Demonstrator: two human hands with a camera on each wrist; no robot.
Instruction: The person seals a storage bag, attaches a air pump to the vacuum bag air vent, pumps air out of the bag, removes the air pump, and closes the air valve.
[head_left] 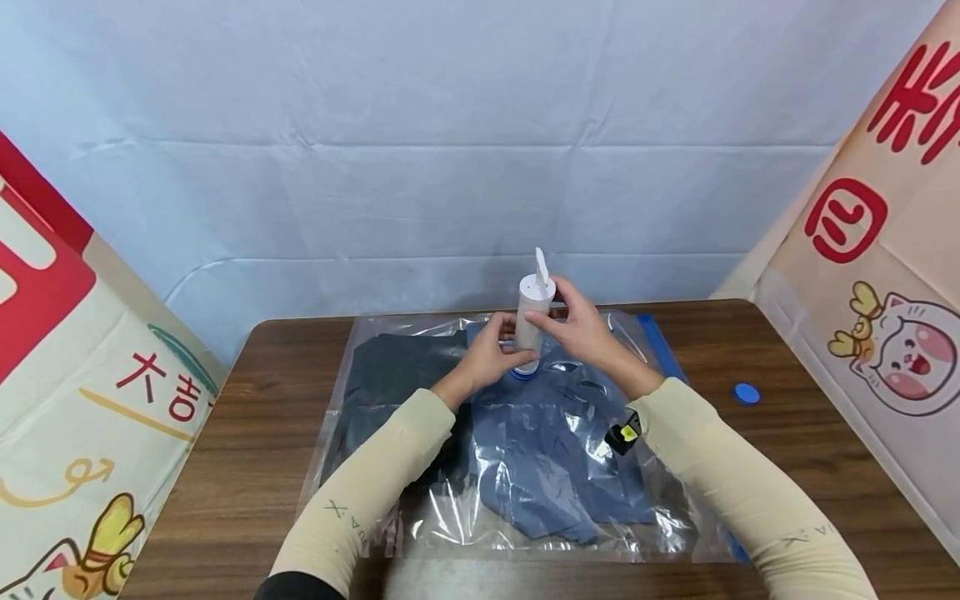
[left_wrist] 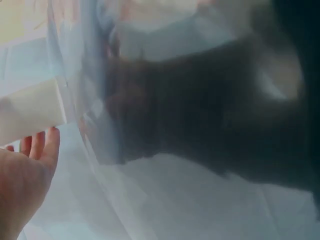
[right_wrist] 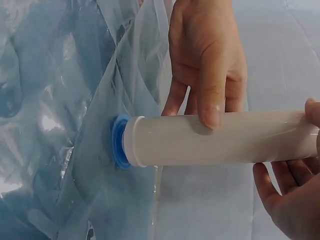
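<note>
While both hands grip the white cylinder | its base meets blue valve | clear bag beneath

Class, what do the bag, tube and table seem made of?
Bag: clear, shiny plastic film, judging by bright glints and wrinkles.
Tube: probably smooth, hard plastic, its wall straight and even.
Table: satiny wood or laminate, given its brown grain streaks.

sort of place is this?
Probably a makeshift recording booth, not a lived-in room: a plain pale sheet hangs behind the wooden table, and printed cartoon banners stand on both sides.
</note>
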